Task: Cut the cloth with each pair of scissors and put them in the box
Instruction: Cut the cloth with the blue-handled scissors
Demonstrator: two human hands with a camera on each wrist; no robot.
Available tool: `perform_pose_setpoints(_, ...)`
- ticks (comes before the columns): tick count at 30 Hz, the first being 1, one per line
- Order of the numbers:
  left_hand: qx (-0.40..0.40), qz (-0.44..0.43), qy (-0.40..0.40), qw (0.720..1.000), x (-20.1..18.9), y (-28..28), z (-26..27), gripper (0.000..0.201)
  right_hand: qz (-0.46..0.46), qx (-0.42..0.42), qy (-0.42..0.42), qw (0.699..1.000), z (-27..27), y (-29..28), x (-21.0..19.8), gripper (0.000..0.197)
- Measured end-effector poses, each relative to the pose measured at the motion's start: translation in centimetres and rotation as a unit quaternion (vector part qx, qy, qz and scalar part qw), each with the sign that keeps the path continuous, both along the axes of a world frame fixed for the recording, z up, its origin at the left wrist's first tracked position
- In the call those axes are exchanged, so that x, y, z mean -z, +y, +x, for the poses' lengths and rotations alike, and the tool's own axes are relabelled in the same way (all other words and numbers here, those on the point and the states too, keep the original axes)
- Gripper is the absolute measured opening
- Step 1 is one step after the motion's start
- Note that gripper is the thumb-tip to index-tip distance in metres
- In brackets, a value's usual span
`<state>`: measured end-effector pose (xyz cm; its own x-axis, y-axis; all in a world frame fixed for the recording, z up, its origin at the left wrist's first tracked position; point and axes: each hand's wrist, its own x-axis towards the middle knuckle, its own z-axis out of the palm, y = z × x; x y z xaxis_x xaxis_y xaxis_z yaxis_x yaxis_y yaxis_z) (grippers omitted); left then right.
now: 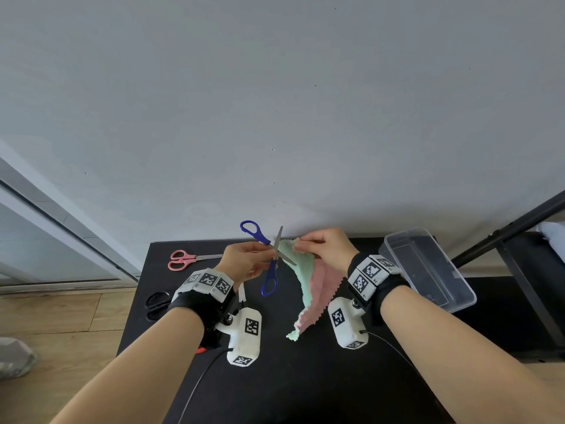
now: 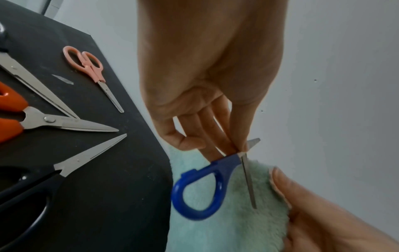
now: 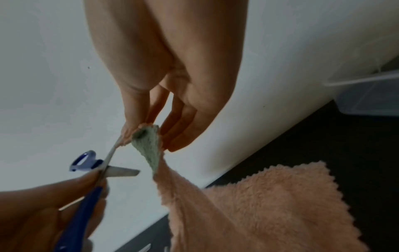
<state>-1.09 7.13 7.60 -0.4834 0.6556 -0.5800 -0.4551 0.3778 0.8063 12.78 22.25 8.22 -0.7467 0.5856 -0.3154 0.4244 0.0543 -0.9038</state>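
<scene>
Scissors with blue handles (image 1: 269, 258), blades spread wide, are pinched near the pivot by your left hand (image 1: 244, 261), fingertips closed on the joint and both handle loops unoccupied. Your right hand (image 1: 324, 246) pinches the top corner of the cloth (image 1: 305, 283), thumb against fingers; the cloth is mint green on one face and pink on the other, with zigzag edges, and hangs down to the worktop (image 1: 305, 377). One blade lies against the green face, seen in the left wrist view; whether the cloth sits between the blades you cannot tell.

Both hands work above the far edge of the black worktop, close to the grey wall (image 1: 275, 102). The clear plastic box (image 1: 428, 267) stands at the right rear corner, just beside your right wrist. Pink scissors (image 1: 186, 260) lie near the left rear edge; black-handled scissors (image 1: 157, 304) lie at the left edge, and orange-handled scissors (image 2: 32, 119) lie beside them. Wooden floor (image 1: 61, 316) shows on the left, and a dark frame (image 1: 519, 228) stands on the right.
</scene>
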Motion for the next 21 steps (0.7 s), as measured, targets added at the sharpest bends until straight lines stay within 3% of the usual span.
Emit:
perform_pose_setpoints(5, 0.005, 0.013, 0.013, 1.000, -0.6, 0.5, 0.6, 0.013, -0.080, -0.009, 0.028, 0.996, -1.1, -1.1, -0.4, 0.023)
perform_pose_setpoints(8, 0.000, 0.015, 0.021, 1.000, -0.6, 0.7, 0.7, 0.020, -0.089, -0.015, 0.021, 0.996, -1.5, -1.3, -0.3, 0.021)
perform_pose_setpoints(12, -0.009, 0.016, 0.025, 1.000, -0.6, 0.9, 0.8, 0.025, -0.040, -0.040, -0.002, 0.998, -1.7, -1.2, -0.5, 0.024)
perform_pose_setpoints(21, -0.004, 0.006, 0.065, 0.998, -0.3, 0.8, 0.9, 0.016, 0.049, -0.105, -0.046, 0.992, -1.6, -1.3, -0.8, 0.019)
